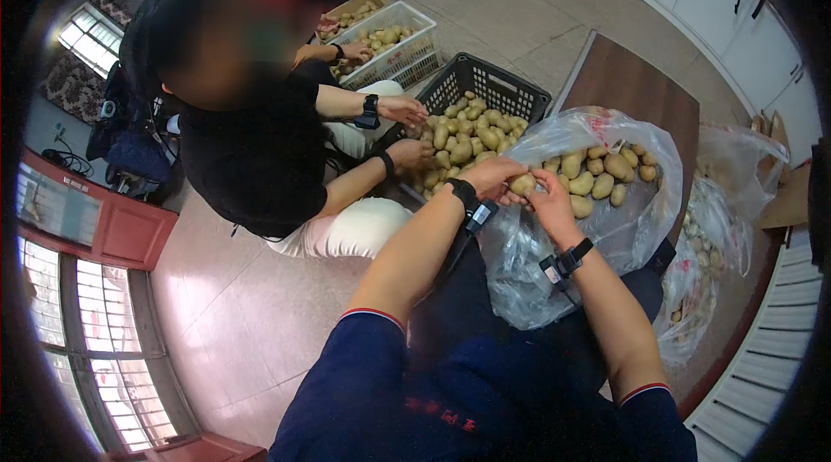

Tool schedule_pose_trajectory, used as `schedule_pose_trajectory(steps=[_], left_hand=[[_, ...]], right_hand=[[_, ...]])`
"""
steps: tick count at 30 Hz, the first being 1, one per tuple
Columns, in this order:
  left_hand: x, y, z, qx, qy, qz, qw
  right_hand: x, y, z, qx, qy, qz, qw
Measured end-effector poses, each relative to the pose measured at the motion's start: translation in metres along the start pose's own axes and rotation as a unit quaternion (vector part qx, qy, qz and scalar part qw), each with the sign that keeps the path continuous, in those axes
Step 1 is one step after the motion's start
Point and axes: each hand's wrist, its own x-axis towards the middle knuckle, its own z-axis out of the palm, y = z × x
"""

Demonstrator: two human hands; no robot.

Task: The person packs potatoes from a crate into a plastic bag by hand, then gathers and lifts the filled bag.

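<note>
Between my two hands is a potato [522, 184], held just above the opening of a clear plastic bag [519, 267]. My left hand [493, 178] has its fingers round the potato's left side. The fingers of my right hand [550, 200] press on its right side. Several loose potatoes [616, 167] lie inside the bag, which spreads over the edge of a brown table [640, 81]. Left of the bag stands a black crate [532, 101] full of potatoes, close to my left hand.
A co-worker in black [251, 159] reaches both hands into the black crate from the left. Another person's hand is over a white crate [411, 20] of potatoes. More bagged potatoes [701, 245] are on the right. White cabinets [710, 3] line the back right.
</note>
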Motion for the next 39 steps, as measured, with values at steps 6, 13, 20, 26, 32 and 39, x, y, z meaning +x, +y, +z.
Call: schedule_pose_trajectory(steps=[6,13,20,26,32,39], left_hand=[[0.000,0.001,0.003,-0.023,-0.005,-0.028,0.999],[-0.009,0.004,0.008,-0.021,0.039,-0.014,0.999],[-0.005,0.006,-0.003,-0.085,0.143,0.010,0.986],[0.006,-0.007,-0.035,-0.112,0.207,0.028,0.972],[0.000,-0.010,-0.051,-0.137,0.252,0.036,0.957],[-0.002,-0.017,-0.069,-0.136,0.321,0.035,0.937]], right_hand=[[-0.001,0.008,-0.008,-0.036,-0.026,-0.019,0.999],[-0.004,0.001,-0.018,-0.127,-0.028,-0.060,0.990],[-0.013,0.028,-0.061,-0.479,0.095,-0.174,0.855],[-0.026,0.060,-0.090,-0.562,0.102,-0.147,0.808],[-0.030,0.060,-0.093,-0.601,0.090,-0.113,0.786],[-0.038,0.062,-0.096,-0.575,0.071,-0.041,0.814]])
